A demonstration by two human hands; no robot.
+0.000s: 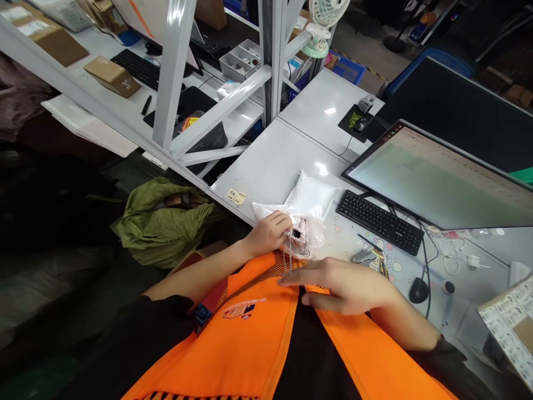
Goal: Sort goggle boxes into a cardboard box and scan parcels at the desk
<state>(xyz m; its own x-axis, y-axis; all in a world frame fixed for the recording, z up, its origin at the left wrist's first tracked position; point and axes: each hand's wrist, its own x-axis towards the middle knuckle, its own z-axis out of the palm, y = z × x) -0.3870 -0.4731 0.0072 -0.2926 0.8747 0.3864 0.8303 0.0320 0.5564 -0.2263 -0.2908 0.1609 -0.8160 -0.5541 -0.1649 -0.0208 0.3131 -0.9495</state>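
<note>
Fingers of the left hand [270, 230] pinch the edge of one pink bundle [303, 229] near the front of the white desk [266, 158]. The right hand [347, 284] is close by, with its thumb apart from its fingers. One thin string [290, 251] hangs between; it is too hard to tell if the right hand touches it. One puffy white bag [313, 194] lies just behind the bundle. Two little tags [236, 196] are left. One black keyboard [380, 221] blocks the right side, with one big screen [441, 175] behind it.
</note>
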